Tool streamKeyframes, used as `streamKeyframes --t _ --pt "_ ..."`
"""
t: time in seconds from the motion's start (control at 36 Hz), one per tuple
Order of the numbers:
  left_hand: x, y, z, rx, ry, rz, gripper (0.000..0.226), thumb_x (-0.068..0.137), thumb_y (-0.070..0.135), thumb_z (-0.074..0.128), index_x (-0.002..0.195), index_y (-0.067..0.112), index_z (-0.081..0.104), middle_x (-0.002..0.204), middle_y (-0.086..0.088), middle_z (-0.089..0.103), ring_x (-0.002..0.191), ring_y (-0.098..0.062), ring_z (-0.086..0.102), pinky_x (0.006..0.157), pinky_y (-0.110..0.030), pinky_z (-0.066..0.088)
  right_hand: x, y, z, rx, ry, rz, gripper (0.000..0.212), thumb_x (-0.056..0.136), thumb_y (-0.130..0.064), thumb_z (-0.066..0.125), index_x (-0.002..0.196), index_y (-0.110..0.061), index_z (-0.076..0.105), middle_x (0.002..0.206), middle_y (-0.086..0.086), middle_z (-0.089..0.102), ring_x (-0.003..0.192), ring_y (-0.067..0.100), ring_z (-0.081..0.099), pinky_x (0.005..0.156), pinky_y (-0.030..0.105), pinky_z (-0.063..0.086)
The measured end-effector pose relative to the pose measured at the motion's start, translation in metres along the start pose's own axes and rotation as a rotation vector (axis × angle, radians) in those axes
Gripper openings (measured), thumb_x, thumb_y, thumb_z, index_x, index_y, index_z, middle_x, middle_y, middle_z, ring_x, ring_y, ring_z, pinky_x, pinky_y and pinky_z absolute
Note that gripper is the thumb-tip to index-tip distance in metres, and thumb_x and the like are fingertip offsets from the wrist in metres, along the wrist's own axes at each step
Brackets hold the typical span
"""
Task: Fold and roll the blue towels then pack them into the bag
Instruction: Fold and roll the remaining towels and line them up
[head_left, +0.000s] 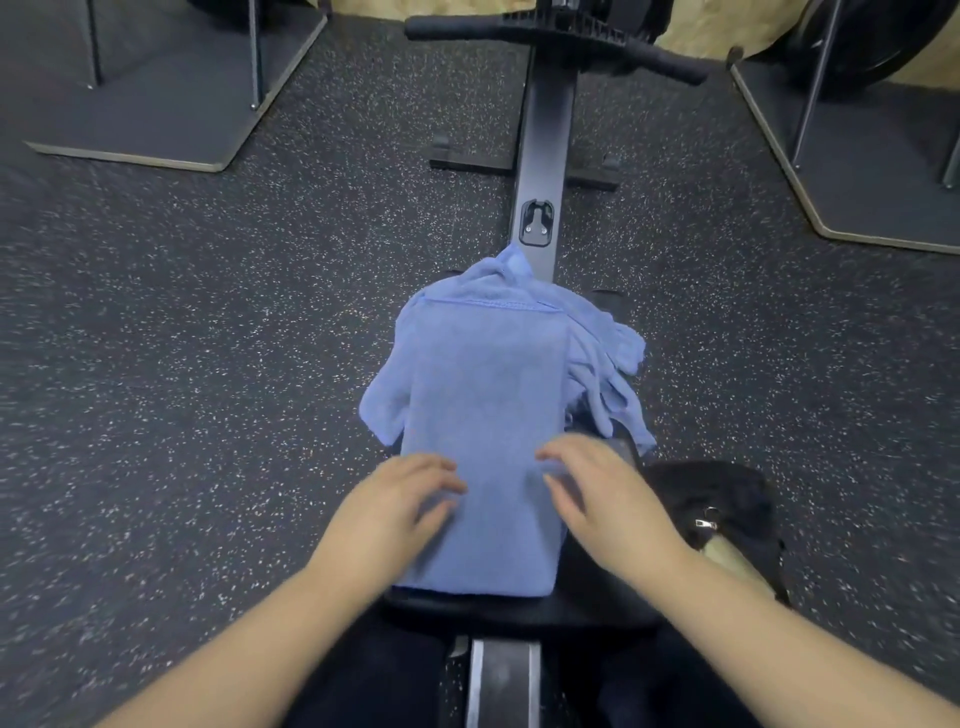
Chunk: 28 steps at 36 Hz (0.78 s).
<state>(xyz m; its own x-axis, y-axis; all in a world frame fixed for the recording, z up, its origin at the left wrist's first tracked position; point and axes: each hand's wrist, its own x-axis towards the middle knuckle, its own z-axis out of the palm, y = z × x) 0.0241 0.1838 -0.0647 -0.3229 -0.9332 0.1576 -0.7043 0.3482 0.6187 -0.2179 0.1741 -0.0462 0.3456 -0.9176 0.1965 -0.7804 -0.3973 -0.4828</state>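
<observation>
A blue towel, folded into a long strip, lies lengthwise on the black seat of a rowing machine. Under and behind it, more blue towels lie crumpled and hang off to the right. My left hand rests flat on the strip's near left part with fingers spread. On the strip's right edge lies my right hand, fingers straight and blurred by motion. A black bag with a metal zip pull sits on the floor to the right of the seat.
The rowing machine's rail runs away from me to its black handle. Speckled dark rubber floor spreads on both sides. Raised dark platforms with metal posts stand at the far left and far right.
</observation>
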Motion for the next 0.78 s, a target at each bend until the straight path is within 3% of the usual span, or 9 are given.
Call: streamKeyframes --t 0.11,0.22,0.28,0.33,0.44,0.58,0.78 --pt "-0.021 0.005 0.009 0.006 0.002 -0.052 0.03 0.081 0.041 0.05 0.091 0.023 0.071 0.104 0.005 0.069 0.102 -0.005 0.051 0.092 -0.017 0.035 -0.036 -0.009 0.013 -0.004 -0.018 -0.044 0.018 0.086 -0.023 0.049 0.102 -0.02 0.058 0.102 -0.004 0.063 0.099 0.018 0.058 0.089 0.024 0.042" --pt "-0.037 0.002 0.018 0.117 -0.041 -0.005 0.031 0.074 0.043 0.063 0.102 0.032 0.062 0.115 0.006 0.065 0.114 -0.017 0.058 0.093 -0.034 0.051 -0.055 -0.01 0.028 0.033 -0.061 0.046 0.033 0.084 -0.018 0.057 0.115 -0.026 0.049 0.125 -0.002 0.061 0.113 0.022 0.059 0.105 0.027 0.034" --pt "-0.044 0.001 0.022 0.249 -0.143 0.054 0.056 0.061 0.038 0.084 0.107 0.032 0.054 0.12 0.005 0.062 0.117 -0.024 0.06 0.085 -0.041 0.056 -0.058 -0.008 0.035 0.046 -0.148 0.087 0.051 0.081 -0.01 0.064 0.125 -0.025 0.043 0.14 -0.001 0.051 0.124 0.02 0.052 0.112 0.032 0.03" --pt "-0.047 0.002 0.024 0.336 -0.211 0.06 0.075 0.046 0.04 0.093 0.107 0.031 0.051 0.124 0.005 0.056 0.118 -0.024 0.059 0.076 -0.035 0.058 -0.059 -0.008 0.039 0.064 -0.238 0.106 0.058 0.085 -0.008 0.063 0.136 -0.024 0.039 0.151 -0.005 0.034 0.134 0.019 0.043 0.114 0.038 0.029" --pt "-0.052 -0.002 0.027 0.389 -0.224 0.082 0.084 0.04 0.03 0.094 0.111 0.025 0.05 0.13 0.001 0.045 0.125 -0.023 0.042 0.071 -0.035 0.058 -0.062 -0.006 0.038 0.144 -0.345 0.149 0.058 0.095 -0.014 0.055 0.146 -0.024 0.032 0.151 -0.026 0.007 0.141 0.007 0.026 0.116 0.023 0.021" --pt "-0.054 -0.001 0.031 0.453 -0.187 0.093 0.084 0.042 0.006 0.091 0.114 0.022 0.051 0.132 -0.005 0.047 0.122 -0.024 0.041 0.07 -0.034 0.057 -0.064 -0.005 0.037 0.189 -0.319 0.149 0.055 0.094 -0.01 0.056 0.143 -0.025 0.039 0.149 -0.028 0.017 0.137 0.006 0.03 0.111 0.013 0.017" --pt "-0.05 0.0 0.026 0.452 -0.173 0.114 0.081 0.044 0.007 0.091 0.114 0.022 0.053 0.13 -0.008 0.05 0.117 -0.024 0.043 0.068 -0.031 0.056 -0.065 -0.01 0.03 0.22 -0.279 0.132 0.051 0.091 -0.006 0.057 0.138 -0.023 0.048 0.142 -0.026 0.029 0.126 0.012 0.041 0.105 0.005 0.016"
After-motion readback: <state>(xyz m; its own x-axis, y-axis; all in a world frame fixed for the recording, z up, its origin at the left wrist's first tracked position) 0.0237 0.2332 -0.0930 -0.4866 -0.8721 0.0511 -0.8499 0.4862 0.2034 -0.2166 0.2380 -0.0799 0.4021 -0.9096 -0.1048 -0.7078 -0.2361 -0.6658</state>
